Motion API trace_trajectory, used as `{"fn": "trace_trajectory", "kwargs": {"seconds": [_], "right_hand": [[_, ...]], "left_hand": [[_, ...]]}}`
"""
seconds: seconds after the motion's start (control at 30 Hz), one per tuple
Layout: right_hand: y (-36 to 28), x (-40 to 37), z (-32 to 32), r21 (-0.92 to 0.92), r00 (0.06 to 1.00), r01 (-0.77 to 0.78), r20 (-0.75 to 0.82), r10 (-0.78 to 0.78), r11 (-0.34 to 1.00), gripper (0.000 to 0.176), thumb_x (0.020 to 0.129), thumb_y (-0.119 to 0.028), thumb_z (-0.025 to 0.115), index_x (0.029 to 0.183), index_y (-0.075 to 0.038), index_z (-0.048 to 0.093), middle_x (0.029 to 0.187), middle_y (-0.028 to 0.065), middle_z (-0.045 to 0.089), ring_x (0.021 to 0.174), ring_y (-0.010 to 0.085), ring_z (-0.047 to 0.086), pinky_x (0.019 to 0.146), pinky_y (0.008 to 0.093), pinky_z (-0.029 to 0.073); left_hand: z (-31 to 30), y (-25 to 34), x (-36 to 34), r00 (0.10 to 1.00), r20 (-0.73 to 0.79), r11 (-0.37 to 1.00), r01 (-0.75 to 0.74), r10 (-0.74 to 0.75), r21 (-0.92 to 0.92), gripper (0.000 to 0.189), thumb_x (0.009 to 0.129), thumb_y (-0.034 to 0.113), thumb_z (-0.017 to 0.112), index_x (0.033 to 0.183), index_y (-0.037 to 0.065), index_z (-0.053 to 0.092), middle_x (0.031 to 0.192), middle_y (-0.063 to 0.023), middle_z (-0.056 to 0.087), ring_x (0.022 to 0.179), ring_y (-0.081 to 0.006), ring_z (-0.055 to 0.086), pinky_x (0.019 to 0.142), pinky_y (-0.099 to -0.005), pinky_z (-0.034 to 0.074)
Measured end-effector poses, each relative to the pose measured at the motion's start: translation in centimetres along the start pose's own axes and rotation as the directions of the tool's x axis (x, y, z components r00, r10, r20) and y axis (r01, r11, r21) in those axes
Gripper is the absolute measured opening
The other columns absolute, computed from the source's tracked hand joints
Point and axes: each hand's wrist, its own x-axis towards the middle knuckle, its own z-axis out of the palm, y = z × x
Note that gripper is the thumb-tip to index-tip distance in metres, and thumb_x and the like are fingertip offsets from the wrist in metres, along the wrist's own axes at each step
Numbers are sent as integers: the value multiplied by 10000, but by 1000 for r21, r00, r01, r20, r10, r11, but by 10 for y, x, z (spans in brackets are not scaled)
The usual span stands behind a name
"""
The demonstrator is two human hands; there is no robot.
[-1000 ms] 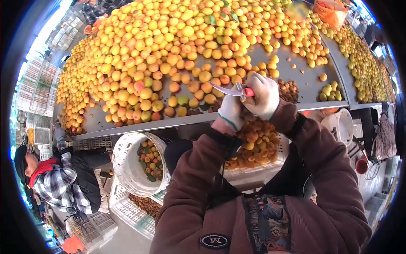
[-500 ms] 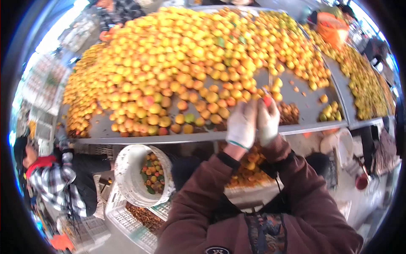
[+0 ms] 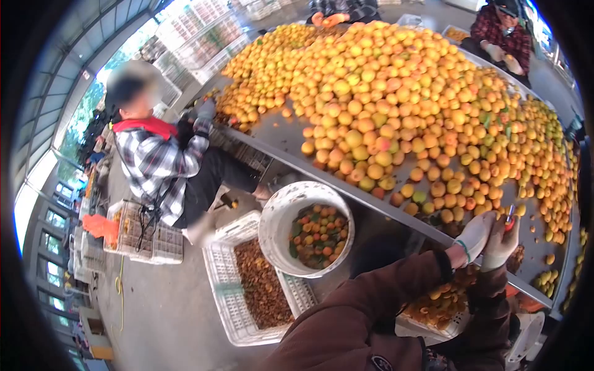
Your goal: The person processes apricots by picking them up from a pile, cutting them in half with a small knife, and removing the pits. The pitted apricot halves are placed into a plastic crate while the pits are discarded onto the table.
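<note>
My left hand [image 3: 475, 237], in a white glove, is closed beside my right at the metal table's near edge. Whatever it holds is hidden behind the fingers. My right hand [image 3: 500, 243], gloved too, is closed around a small red-handled knife [image 3: 510, 219] whose tip points up. Both hands touch each other. Yellow-orange apricots [image 3: 396, 105] are heaped across the table [image 3: 365, 196] beyond them. Brown pits [image 3: 515, 258] lie on the table beside my right hand. Below my forearms, a crate holds orange apricot pieces [image 3: 440, 304].
A white bucket [image 3: 269, 232] with mixed apricots stands on a white crate [image 3: 226, 312] of brown pits. A person in a checked shirt [image 3: 154, 173] sits at the table's left end. Other people sit across the table. Stacked crates [image 3: 151, 238] stand at left.
The view has swung left, so my hands now appear farther right and the seated person shows more fully. My hands stay together, and the knife remains in my right hand.
</note>
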Motion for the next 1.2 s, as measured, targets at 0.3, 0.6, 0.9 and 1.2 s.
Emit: {"fn": "trace_trajectory", "kwargs": {"seconds": [0.3, 0.6, 0.9, 1.2], "right_hand": [[-39, 26, 5, -110, 888, 334, 369, -273, 936, 51, 804, 17, 504, 837, -14, 479, 726, 111, 467, 625, 229, 467, 604, 297, 412], [-53, 44, -7, -117, 618, 653, 654, -436, 749, 274, 632, 30, 628, 790, -46, 419, 705, 125, 440, 601, 341, 469, 537, 400, 362], [-10, 40, -9, -143, 762, 488, 552, -339, 861, 142, 799, 21, 599, 858, -33, 483, 770, 95, 499, 649, 223, 497, 617, 312, 423], [23, 10, 22, 318, 936, -297, -87, 340, 900, 171, 973, -145, 585, 1030, 15, 609, 924, 19, 624, 800, 93, 567, 727, 230, 465]], "left_hand": [[-16, 53, -20, 954, 160, 957, 271, -252, -106, 298, 980, 363, 439, 819, 140, 553, 624, 30, 462, 426, -93, 385, 391, -255, 271], [-30, 22, -21, 828, 360, 781, 541, -431, -311, 321, 970, 469, 439, 833, 202, 552, 607, 61, 471, 375, -99, 385, 332, -243, 239], [-20, 6, 4, 903, 207, 854, 424, -375, -301, 309, 984, 416, 473, 945, 122, 558, 754, -5, 529, 488, -132, 500, 399, -293, 365], [-14, 23, -1, 934, 102, 568, -292, 343, 770, 236, 1002, 244, 412, 1035, 60, 557, 918, -152, 613, 887, -371, 626, 694, -421, 493]]}}
